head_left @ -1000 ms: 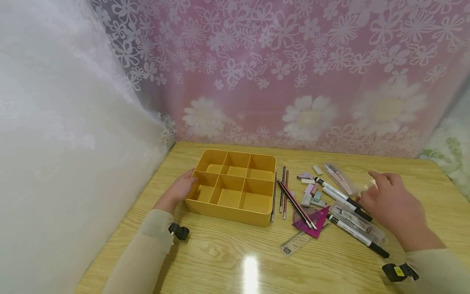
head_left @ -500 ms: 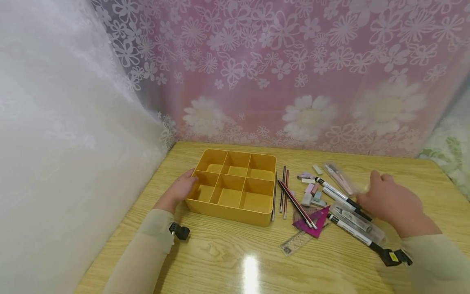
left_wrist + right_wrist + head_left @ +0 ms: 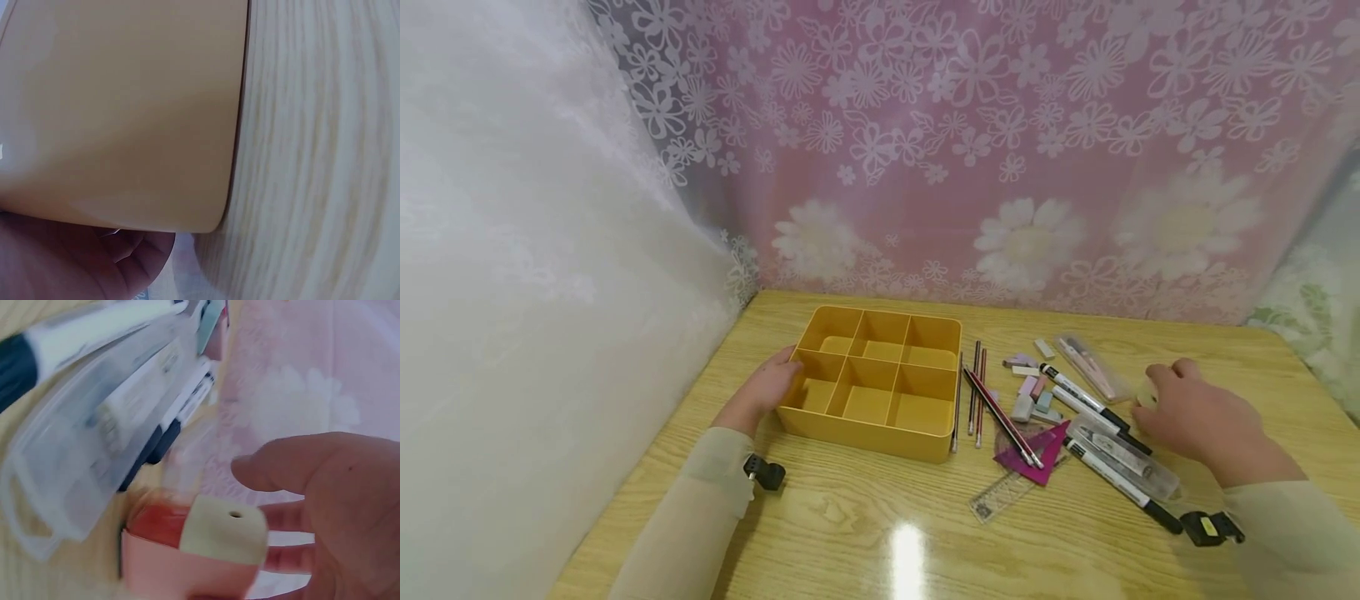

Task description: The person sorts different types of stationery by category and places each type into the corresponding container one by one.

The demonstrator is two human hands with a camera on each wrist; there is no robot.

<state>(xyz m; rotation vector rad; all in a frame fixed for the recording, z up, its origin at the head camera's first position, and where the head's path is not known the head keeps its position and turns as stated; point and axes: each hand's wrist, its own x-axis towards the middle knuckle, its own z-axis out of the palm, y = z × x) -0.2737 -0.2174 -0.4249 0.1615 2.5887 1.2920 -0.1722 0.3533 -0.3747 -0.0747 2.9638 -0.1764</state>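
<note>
The right hand has a pretty relaxed grip, thumb off the pink-and-cream sharpener, fingers behind it, over on the desk's right side. Left hand holds the yellow box by its left wall. Pencils and markers lie between.

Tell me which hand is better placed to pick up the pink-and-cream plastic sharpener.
Right, most likely: the right hand is right beside the sharpener. The left hand is farther away, holding the yellow six-compartment plastic box.
</note>
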